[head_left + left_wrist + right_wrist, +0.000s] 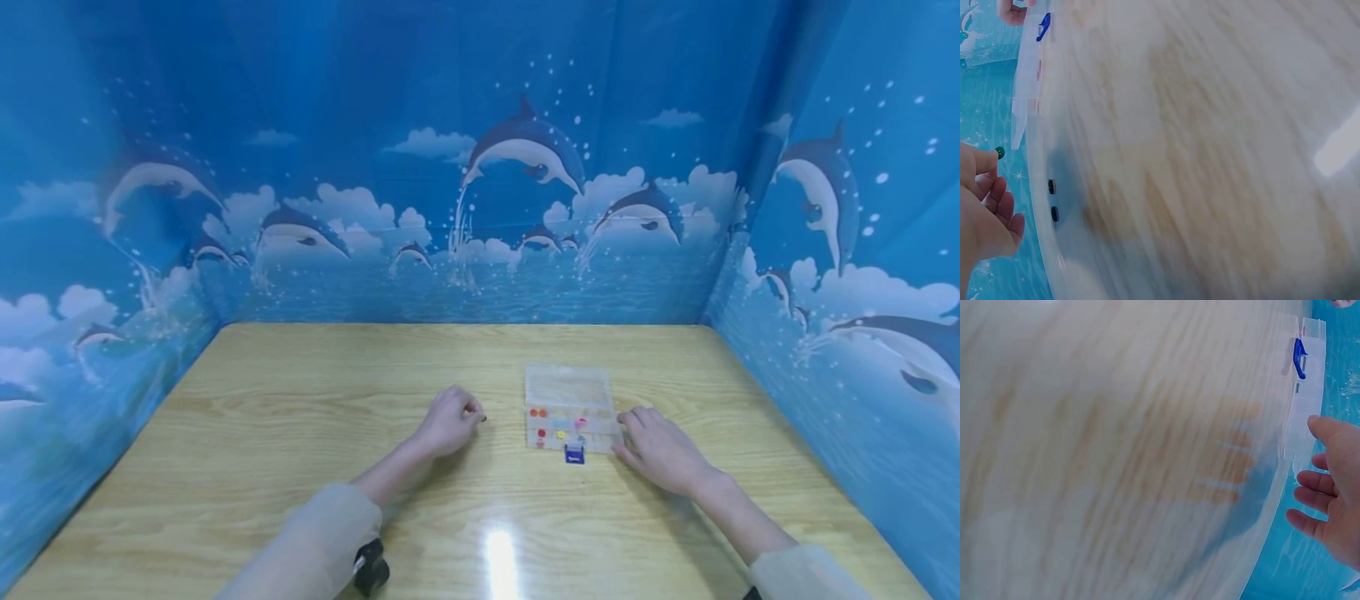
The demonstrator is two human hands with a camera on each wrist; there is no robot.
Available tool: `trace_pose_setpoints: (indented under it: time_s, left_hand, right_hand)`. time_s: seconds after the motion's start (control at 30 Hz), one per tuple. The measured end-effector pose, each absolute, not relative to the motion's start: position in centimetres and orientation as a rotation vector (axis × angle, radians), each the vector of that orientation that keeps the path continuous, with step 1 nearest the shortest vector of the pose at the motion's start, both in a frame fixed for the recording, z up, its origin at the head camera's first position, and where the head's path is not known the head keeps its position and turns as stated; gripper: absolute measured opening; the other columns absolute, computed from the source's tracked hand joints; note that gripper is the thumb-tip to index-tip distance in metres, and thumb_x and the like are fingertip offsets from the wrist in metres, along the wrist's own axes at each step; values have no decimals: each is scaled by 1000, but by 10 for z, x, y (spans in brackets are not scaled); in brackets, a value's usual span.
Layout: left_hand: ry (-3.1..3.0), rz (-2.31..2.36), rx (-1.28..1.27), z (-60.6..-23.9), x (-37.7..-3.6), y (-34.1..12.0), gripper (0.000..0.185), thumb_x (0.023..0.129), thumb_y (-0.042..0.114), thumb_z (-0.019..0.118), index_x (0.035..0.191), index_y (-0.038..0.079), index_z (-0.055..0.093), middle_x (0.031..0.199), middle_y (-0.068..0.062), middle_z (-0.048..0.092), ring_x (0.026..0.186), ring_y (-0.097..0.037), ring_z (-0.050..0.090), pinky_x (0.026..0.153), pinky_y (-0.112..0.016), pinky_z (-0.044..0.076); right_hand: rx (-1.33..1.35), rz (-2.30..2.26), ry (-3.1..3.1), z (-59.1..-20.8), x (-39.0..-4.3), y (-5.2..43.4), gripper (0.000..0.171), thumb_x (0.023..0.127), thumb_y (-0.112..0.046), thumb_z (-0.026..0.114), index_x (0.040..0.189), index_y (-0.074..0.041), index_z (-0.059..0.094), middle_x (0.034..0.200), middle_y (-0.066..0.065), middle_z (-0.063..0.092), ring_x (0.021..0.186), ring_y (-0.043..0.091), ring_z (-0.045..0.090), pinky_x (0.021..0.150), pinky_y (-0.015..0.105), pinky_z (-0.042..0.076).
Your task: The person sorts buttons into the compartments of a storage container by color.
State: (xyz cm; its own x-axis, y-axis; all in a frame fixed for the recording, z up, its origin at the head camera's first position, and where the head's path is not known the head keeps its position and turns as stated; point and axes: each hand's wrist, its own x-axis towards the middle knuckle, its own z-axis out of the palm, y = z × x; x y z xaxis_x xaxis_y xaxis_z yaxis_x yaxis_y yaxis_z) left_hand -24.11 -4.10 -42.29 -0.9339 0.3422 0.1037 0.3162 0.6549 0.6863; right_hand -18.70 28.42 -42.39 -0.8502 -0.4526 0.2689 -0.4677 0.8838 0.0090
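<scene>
Disc [1000, 152], small and green, sits pinched between the thumb and a fingertip of the left hand [452, 421], raised over the table and apart from the left side of a clear compartment box [600, 442]. Near that hand, two dark discs [1052, 187] lie on the table. The box stands with its lid [567, 385] open toward the far side and a blue latch [574, 455] at its near edge; small orange pieces [542, 412], a red piece [542, 432], a yellow piece [560, 435] and pink pieces [581, 423] lie in separate compartments. The right hand [663, 450] rests against the box's right side, thumb and fingers apart and loosely bent. Light sleeves [315, 533] cover both forearms. Wood-grained table [300, 375] runs beneath everything, with blue dolphin-printed cloth [337, 83] behind and at both sides.
</scene>
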Motion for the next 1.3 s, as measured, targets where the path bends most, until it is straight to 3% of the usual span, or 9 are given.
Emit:
trace_pose_setpoints:
  time_s: [0.23,0.77,1.3]
  left_hand:
    - [2842,1222,660,-418,-243,-31,6,87,11,61,83,8,64,89,-2,52,84,-18,45,74,-34,37]
    - [2639,1379,599,-412,-245,6,7,90,14,58,88,8,62,97,-2,50,94,-20,46,83,-37,41]
    - [2672,1451,556,-407,-244,51,5,85,8,61,83,9,65,92,0,53,94,-19,47,84,-35,39]
  right_hand:
    - [701,77,-2779,-426,-188,285,36,84,-22,67,106,4,56,98,14,56,89,28,55,70,41,48]
    - [709,64,-2782,-426,-189,285,37,84,-22,67,106,4,56,98,13,55,89,28,54,69,40,48]
    - [702,75,-2777,-429,-190,286,37,82,-22,68,105,4,56,98,14,56,89,29,55,69,41,49]
